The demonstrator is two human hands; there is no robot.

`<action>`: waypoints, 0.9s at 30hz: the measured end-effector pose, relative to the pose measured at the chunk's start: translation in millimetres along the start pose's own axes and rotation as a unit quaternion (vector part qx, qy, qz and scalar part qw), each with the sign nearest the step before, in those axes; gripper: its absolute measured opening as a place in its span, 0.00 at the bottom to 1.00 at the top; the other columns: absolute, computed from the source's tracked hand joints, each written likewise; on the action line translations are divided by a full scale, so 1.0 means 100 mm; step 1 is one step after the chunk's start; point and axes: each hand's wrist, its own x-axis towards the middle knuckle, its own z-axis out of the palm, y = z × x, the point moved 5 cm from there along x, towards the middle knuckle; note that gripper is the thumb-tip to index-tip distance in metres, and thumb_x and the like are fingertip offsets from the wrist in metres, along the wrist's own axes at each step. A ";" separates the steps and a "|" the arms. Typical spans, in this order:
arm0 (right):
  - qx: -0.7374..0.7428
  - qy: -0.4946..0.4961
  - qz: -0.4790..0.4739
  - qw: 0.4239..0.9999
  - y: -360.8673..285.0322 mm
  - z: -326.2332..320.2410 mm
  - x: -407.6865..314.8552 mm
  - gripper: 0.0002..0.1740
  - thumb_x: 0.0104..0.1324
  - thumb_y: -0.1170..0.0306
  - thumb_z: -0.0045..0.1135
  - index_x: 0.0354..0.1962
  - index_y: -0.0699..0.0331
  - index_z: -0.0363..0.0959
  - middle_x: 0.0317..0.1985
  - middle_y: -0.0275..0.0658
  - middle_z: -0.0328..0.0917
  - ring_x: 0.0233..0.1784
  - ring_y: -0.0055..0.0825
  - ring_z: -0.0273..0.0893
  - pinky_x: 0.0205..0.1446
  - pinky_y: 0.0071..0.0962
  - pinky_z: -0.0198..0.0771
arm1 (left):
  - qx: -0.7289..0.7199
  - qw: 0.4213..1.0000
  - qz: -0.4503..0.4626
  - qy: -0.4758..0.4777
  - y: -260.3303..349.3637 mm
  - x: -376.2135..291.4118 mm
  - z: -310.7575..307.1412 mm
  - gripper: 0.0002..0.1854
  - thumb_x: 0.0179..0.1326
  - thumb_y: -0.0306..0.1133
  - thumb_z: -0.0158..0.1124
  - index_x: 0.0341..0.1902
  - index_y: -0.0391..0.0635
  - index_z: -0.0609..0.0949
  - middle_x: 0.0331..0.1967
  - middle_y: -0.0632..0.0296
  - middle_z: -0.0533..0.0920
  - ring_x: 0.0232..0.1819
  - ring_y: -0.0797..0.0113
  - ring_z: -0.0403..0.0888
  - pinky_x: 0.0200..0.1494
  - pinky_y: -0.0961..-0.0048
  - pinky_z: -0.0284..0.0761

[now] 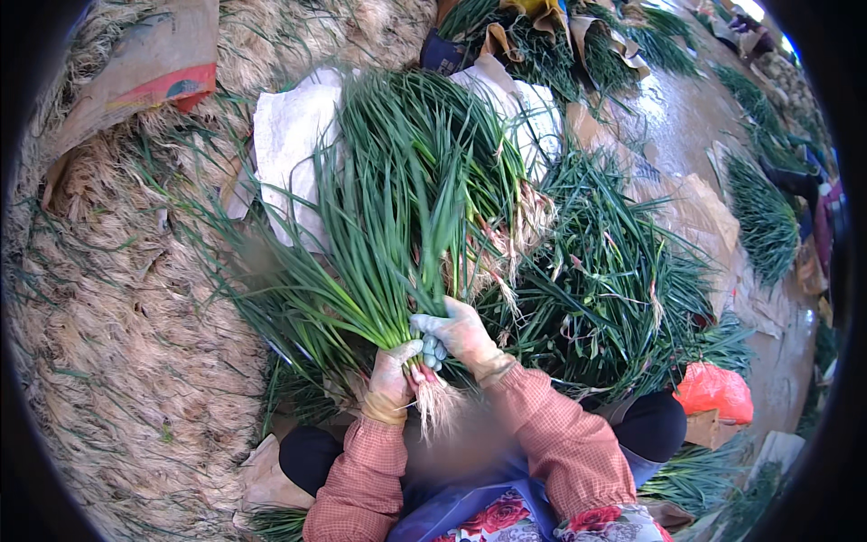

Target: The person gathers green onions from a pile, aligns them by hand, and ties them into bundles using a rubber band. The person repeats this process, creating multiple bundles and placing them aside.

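Note:
My gloved left hand (391,378) grips a bunch of spring onions (379,271) just above its pinkish bulbs. Pale roots hang below the fist, and the long green leaves fan out away from me. My gloved right hand (457,335) is at the same bunch on its right side, fingers curled around stems close above the left hand. Just beyond lies a pile of spring onions (498,251) with its roots toward the right. To the right of my hands spreads a heap of loose green leaves (596,291).
Cut roots (135,325) cover the ground on the left, with a printed sack (149,81) on top. White sacking (298,149) lies under the onions. A red plastic bag (714,393) sits by my right knee. Wrapped bundles (596,47) stand behind; a person (823,223) shows far right.

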 end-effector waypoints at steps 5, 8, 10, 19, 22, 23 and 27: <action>0.125 0.080 -0.072 0.986 0.16 -0.23 -0.10 0.06 0.64 0.75 0.57 0.36 0.70 0.70 0.17 0.40 0.76 0.13 0.26 0.73 0.14 0.19 0.67 | -0.057 0.998 0.019 -0.020 -0.12 0.04 0.11 0.11 0.53 0.27 0.59 0.41 0.40 0.73 0.22 0.57 0.75 0.19 0.66 0.73 0.29 0.69 0.75; 0.210 0.177 -0.202 0.940 -0.15 -0.72 -0.09 0.11 0.63 0.67 0.58 0.35 0.67 0.72 0.20 0.38 0.78 0.15 0.21 0.72 0.17 0.16 0.65 | -0.073 0.997 0.028 0.029 -0.07 -0.03 0.01 0.09 0.56 0.26 0.58 0.41 0.43 0.74 0.28 0.59 0.77 0.26 0.68 0.75 0.31 0.67 0.76; 0.190 0.205 -0.202 0.939 -0.31 -0.86 -0.15 0.12 0.64 0.63 0.58 0.35 0.65 0.73 0.24 0.36 0.79 0.18 0.19 0.72 0.19 0.14 0.65 | -0.084 0.996 0.019 0.016 -0.07 -0.07 -0.07 0.08 0.59 0.27 0.57 0.42 0.45 0.74 0.27 0.61 0.75 0.28 0.70 0.74 0.33 0.69 0.75; -0.038 0.187 0.064 0.980 0.77 -0.82 0.55 0.18 0.59 0.60 0.64 0.37 0.67 0.73 0.16 0.32 0.72 0.15 0.18 0.68 0.15 0.21 0.60 | -0.115 0.989 0.059 -0.075 0.37 -0.24 0.24 0.30 0.53 0.33 0.65 0.58 0.39 0.67 0.19 0.63 0.75 0.20 0.72 0.74 0.26 0.71 0.72; -0.407 0.092 -0.053 0.907 0.42 -0.58 0.54 0.19 0.56 0.60 0.64 0.41 0.65 0.78 0.32 0.46 0.82 0.33 0.39 0.81 0.37 0.36 0.73 | -0.135 0.964 0.181 -0.138 0.78 -0.32 0.41 0.30 0.55 0.34 0.65 0.60 0.42 0.67 0.24 0.61 0.77 0.23 0.72 0.73 0.26 0.72 0.72; -0.610 -0.055 0.042 0.790 0.49 -0.50 0.61 0.21 0.57 0.57 0.62 0.44 0.61 0.78 0.40 0.48 0.81 0.45 0.42 0.80 0.48 0.35 0.73 | -0.134 0.951 0.256 -0.112 0.84 -0.28 0.39 0.28 0.55 0.33 0.65 0.60 0.43 0.68 0.26 0.59 0.77 0.24 0.73 0.73 0.26 0.73 0.72; -0.697 -0.296 0.039 0.652 0.21 -0.48 -0.07 0.25 0.57 0.57 0.59 0.50 0.61 0.74 0.48 0.47 0.79 0.50 0.43 0.77 0.53 0.35 0.72 | -0.174 0.962 0.184 -0.104 0.71 -0.05 0.34 0.25 0.59 0.31 0.61 0.60 0.41 0.71 0.27 0.61 0.77 0.23 0.73 0.69 0.30 0.75 0.72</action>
